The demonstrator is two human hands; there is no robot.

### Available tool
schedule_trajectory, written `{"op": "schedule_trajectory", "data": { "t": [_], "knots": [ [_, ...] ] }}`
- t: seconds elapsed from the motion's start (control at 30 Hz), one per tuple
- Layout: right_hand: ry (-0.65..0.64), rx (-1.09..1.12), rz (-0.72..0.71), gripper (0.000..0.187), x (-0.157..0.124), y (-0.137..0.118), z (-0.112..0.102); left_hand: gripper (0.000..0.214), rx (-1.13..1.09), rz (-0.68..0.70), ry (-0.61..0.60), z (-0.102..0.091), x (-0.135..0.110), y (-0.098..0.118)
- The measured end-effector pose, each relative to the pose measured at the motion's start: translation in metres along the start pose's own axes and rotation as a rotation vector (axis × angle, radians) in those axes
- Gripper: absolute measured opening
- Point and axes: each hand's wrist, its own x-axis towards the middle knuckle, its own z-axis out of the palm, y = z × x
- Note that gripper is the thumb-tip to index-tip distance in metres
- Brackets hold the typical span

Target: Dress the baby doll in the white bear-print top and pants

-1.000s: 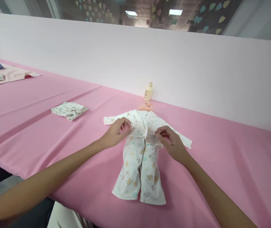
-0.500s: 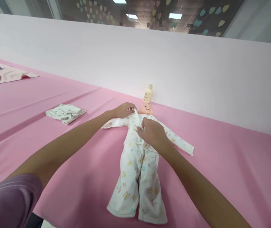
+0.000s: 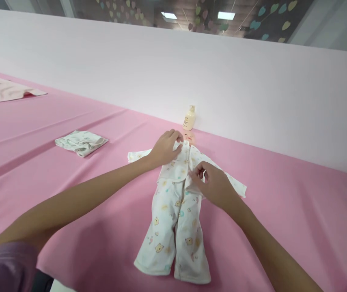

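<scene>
A baby doll (image 3: 188, 137) lies on its back, head toward the wall, its face partly hidden behind my left hand. It wears a white printed jacket (image 3: 176, 170), whose front edges meet near the middle, and matching trousers (image 3: 164, 219) with bear pictures. My left hand (image 3: 169, 148) pinches the jacket's front edge near the neck. Lower on the chest, my right hand (image 3: 211, 180) has its fingers curled at the other front edge; what lies between its fingertips is hard to make out. Both jacket sleeves stretch out sideways.
A pump bottle (image 3: 189, 118) stands behind the doll's head, against the white wall (image 3: 252, 93). To the left lies a folded printed cloth (image 3: 82, 142). Farther left, a pale pink cloth (image 3: 15, 90) has things on it. A pink sheet (image 3: 106, 227) covers the table.
My left hand has moved right across the chest, drawing the jacket's front flap over toward the middle. My right hand has shifted slightly right and down.
</scene>
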Motion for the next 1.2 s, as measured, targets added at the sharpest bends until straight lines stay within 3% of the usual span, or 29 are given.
{"op": "schedule_trajectory", "data": {
  "t": [0.17, 0.3, 0.47, 0.53, 0.63, 0.8, 0.97, 1.07, 1.1, 1.2],
  "knots": [
    [-0.008, -0.042, -0.140, 0.027, -0.053, 0.009, 0.008, 0.026, -0.109, -0.021, -0.171, -0.042, -0.100, 0.024],
    [0.067, -0.041, -0.131, 0.016, -0.069, 0.031, 0.016, 0.031, -0.120, -0.174, -0.196, -0.044, -0.145, 0.021],
    [0.200, -0.124, -0.098, 0.017, -0.070, 0.065, 0.032, 0.031, -0.127, -0.256, -0.216, -0.023, -0.142, 0.009],
    [0.166, -0.160, -0.015, 0.012, -0.067, 0.071, 0.041, 0.019, -0.062, -0.297, -0.235, -0.015, -0.136, 0.007],
    [0.081, -0.203, 0.047, 0.030, -0.063, 0.070, 0.050, 0.020, 0.071, -0.357, -0.271, -0.008, -0.133, 0.008],
    [0.096, -0.242, 0.048, 0.040, -0.073, 0.065, 0.047, 0.033, 0.170, -0.383, -0.251, -0.022, -0.145, 0.014],
    [0.192, -0.333, -0.040, 0.028, -0.089, 0.066, 0.041, 0.027, 0.213, -0.375, -0.193, -0.038, -0.154, 0.023],
    [0.327, -0.314, -0.148, 0.006, -0.082, 0.053, 0.041, 0.015, 0.164, -0.291, -0.040, -0.038, -0.148, 0.031],
    [0.338, -0.301, -0.200, 0.009, -0.077, 0.046, 0.041, 0.019, 0.146, -0.233, -0.009, -0.036, -0.144, 0.034],
    [0.253, -0.260, -0.331, 0.012, -0.061, 0.027, 0.040, 0.016, 0.112, -0.038, -0.005, -0.032, -0.133, 0.038]
  ]
}}
